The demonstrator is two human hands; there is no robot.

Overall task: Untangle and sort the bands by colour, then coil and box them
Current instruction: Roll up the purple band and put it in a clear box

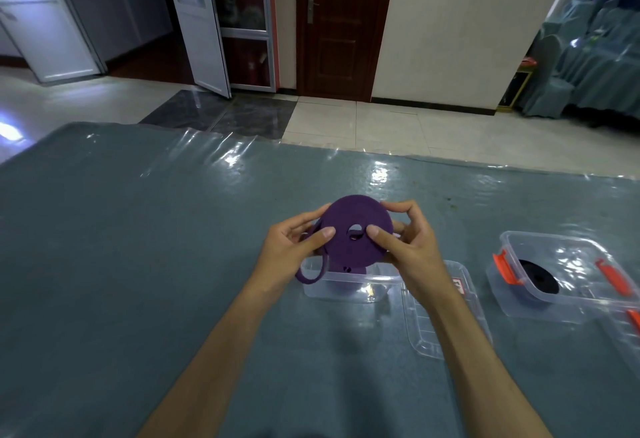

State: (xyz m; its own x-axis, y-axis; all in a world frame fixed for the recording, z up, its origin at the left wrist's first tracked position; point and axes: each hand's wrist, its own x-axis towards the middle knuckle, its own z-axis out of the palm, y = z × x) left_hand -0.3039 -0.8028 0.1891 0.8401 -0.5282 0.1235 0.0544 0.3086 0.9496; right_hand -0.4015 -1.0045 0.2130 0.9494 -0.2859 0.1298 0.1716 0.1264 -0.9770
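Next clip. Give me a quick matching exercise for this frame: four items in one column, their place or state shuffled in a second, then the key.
Items:
1. purple coil
2. black coil
3. loose purple tail
4. clear lid

Places or states:
A. lying in the box with orange latches
B. flat on the table, under the right forearm
C. held between both hands
D. hanging over the near box's edge

Pairs: 1-C, 2-A, 3-D, 4-B

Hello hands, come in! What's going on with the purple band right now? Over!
Left hand and right hand both gripping purple coil. Tail end hanging loose. Coil above open clear box. Nothing blocking. Over.
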